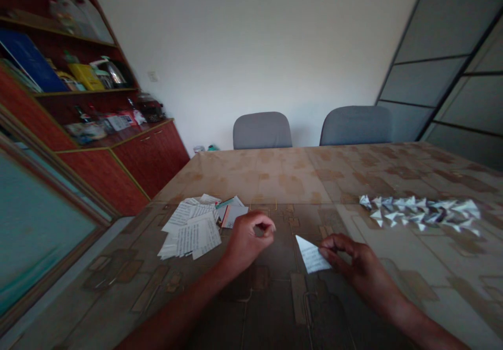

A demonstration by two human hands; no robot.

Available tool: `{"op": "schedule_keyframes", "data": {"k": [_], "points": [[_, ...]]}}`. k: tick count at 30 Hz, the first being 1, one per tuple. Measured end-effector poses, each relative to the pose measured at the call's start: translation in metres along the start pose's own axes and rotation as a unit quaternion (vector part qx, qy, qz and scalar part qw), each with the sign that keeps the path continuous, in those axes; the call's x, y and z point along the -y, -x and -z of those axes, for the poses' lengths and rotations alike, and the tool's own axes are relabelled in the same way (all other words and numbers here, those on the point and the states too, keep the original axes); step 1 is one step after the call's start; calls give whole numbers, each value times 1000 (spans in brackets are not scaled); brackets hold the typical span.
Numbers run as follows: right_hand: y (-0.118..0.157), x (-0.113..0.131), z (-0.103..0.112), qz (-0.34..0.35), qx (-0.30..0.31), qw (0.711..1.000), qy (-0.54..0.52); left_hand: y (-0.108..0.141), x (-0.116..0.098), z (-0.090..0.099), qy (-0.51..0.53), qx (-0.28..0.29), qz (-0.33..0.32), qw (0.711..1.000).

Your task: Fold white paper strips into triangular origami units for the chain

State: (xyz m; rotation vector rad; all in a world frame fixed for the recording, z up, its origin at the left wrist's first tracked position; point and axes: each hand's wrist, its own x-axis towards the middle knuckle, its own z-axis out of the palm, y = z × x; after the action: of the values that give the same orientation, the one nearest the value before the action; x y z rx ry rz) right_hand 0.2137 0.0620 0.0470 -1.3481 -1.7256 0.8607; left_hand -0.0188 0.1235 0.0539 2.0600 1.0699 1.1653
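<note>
My right hand [353, 261] pinches a printed piece of paper [312, 255] between thumb and fingers. The paper looks folded to a triangular shape and is held just above the table. To its left, my left hand [255, 229] is closed, its thumb and forefinger curled together in a ring with nothing visible between them. Beside that hand lies a loose pile of printed paper pieces [194, 229], with a few coloured ones [231, 211] at its right side. Rows of small folded paper shapes [420, 211] stand on the table at the right.
A patterned cover lies over the large table [275, 177]. Two grey chairs [262, 130] stand at its far edge before a white wall. On the left is a red-brown cabinet [149, 151] with bottles, a kettle [115, 72] and other goods on its shelves.
</note>
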Motion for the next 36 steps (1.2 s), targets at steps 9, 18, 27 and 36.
{"op": "schedule_keyframes", "data": {"k": [9,18,27,36], "points": [[1,2,-14,-142,101,948,-266,17,-18,-16,336,211,116,911],[6,8,-13,-174,101,938,-283,15,-10,-7,359,240,118,894],[2,0,-18,-126,120,956,-236,16,-7,-16,371,214,141,893],[12,20,-10,-29,102,993,-59,13,-11,-17,328,151,173,917]]}}
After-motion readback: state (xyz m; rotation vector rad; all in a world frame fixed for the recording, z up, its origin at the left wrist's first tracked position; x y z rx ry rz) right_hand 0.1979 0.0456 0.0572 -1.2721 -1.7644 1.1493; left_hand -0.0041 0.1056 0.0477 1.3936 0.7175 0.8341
